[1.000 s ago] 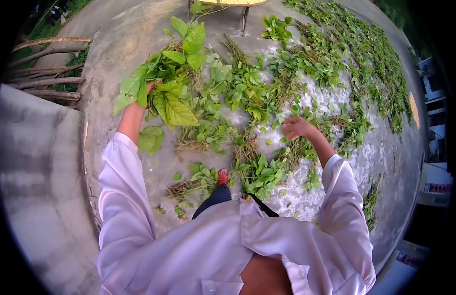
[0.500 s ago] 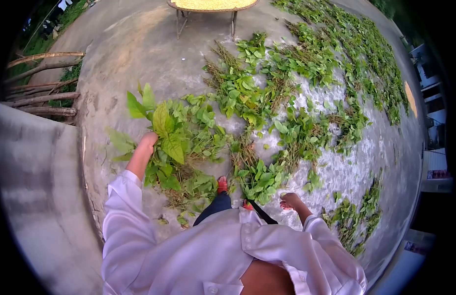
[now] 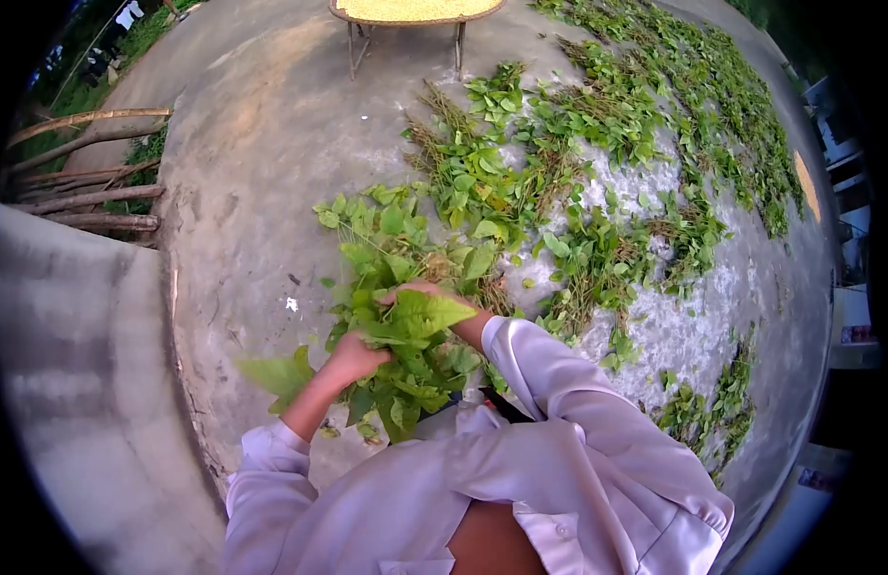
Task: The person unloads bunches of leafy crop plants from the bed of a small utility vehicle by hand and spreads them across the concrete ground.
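Observation:
My left hand [image 3: 356, 357] is closed around a bunch of leafy green plants [image 3: 417, 359], held low in front of my body. Just above it and to the right, my right hand [image 3: 413, 289] grips the upper part of the same bunch, its fingers partly covered by a broad leaf. Large leaves stick out on both sides of the hands and hide the stems between them. Behind the bunch, more leafy plants [image 3: 391, 216] lie on the concrete ground, close to my hands.
Cut leafy plants [image 3: 597, 249] are spread over the concrete [image 3: 262, 182] ahead and to the right. A round tray [image 3: 420, 19] of yellow grains stands on legs at the far end. On the left are a low wall [image 3: 75, 345] and stacked wooden poles [image 3: 94, 192].
My left hand has brought the bunch closer to my body and to the right. My right hand has come across from the right side and taken hold of it.

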Tool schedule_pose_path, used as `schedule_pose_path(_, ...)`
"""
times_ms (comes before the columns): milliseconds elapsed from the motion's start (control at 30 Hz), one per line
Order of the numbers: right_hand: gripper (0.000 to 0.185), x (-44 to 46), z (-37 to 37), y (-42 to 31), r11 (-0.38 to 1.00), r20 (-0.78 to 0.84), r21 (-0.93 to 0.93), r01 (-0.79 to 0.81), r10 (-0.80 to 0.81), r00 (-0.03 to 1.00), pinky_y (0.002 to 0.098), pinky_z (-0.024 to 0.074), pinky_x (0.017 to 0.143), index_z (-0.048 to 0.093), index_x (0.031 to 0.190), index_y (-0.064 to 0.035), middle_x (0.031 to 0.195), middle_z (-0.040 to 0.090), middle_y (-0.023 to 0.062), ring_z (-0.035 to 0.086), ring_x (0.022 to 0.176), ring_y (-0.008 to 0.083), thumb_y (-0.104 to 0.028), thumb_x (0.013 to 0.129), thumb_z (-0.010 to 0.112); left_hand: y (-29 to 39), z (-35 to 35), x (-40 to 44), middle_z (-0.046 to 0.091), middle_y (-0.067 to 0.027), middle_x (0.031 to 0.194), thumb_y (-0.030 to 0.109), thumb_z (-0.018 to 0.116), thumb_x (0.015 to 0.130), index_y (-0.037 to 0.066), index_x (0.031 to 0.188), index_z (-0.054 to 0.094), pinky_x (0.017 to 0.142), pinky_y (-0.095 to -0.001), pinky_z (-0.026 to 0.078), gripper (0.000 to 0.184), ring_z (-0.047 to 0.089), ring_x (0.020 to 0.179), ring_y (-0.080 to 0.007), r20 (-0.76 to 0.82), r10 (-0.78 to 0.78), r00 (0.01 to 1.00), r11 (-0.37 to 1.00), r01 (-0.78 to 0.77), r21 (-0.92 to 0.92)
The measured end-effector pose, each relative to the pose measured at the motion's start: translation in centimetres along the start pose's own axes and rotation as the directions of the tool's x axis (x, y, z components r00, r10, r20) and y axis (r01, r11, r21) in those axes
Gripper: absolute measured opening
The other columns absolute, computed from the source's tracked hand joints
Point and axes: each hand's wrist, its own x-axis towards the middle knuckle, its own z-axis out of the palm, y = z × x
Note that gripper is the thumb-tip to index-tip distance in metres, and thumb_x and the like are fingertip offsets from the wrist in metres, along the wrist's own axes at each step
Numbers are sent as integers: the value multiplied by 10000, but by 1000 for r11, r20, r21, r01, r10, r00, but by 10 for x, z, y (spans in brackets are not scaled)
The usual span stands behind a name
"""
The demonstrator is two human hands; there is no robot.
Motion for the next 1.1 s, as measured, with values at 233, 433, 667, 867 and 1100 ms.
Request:
schedule_pose_path(233, 317, 45, -79, -20, 698, -118, -707, -109, 35, 992, 313, 467, 698, 635, 824, 46, 816, 631, 142, 599, 736, 208, -196, 625, 683, -7, -22, -2, 609, -69, 947, 152, 565, 829, 26, 1092, 557, 688, -255, 480, 291, 591, 803, -134, 68, -233, 970, 621, 202, -757)
schedule_pose_path(433, 455, 51, -103, -170, 990, -475, -60, 126, -139, 869, 342, 444, 547, 514, 982, 120, 779, 565, 153, 549, 652, 241, 10, 553, 622, 12, -34, -38, 601, -75, 898, 43, 658, 714, 14, 1014, 564, 663, -269, 483, 316, 590, 774, -156, -133, -361, 923, 679, 163, -716)
schedule_pose_path(667, 354, 78, -117, -328, 854, -190, -186, 485, -516, 835, 313, 478, 593, 540, 943, 62, 795, 596, 106, 586, 672, 181, -113, 655, 648, -24, -27, -68, 590, -77, 852, -2, 619, 678, 5, 961, 566, 646, -270, 480, 287, 580, 739, -155, -104, -375, 921, 702, 209, -681)
schedule_pose_path(867, 257, 140, -204, -340, -145, 39, -983, -117, -773, 633, 335, 505, 542, 572, 971, 0, 781, 622, 184, 625, 601, 227, -135, 756, 532, -42, 3, -70, 585, -78, 840, 8, 606, 669, -12, 940, 561, 637, -265, 467, 276, 568, 717, -156, -187, -329, 926, 775, 151, -614)
schedule_pose_path(1100, 307, 42, -206, -162, 870, -609, -445, -212, -120, 784, 268, 405, 360, 566, 1053, -58, 557, 605, 100, 583, 428, 148, -31, 802, 391, -80, 25, -74, 590, -79, 802, 22, 607, 660, -13, 921, 566, 617, -265, 466, 267, 566, 696, -145, -231, -420, 878, 831, 270, -486)
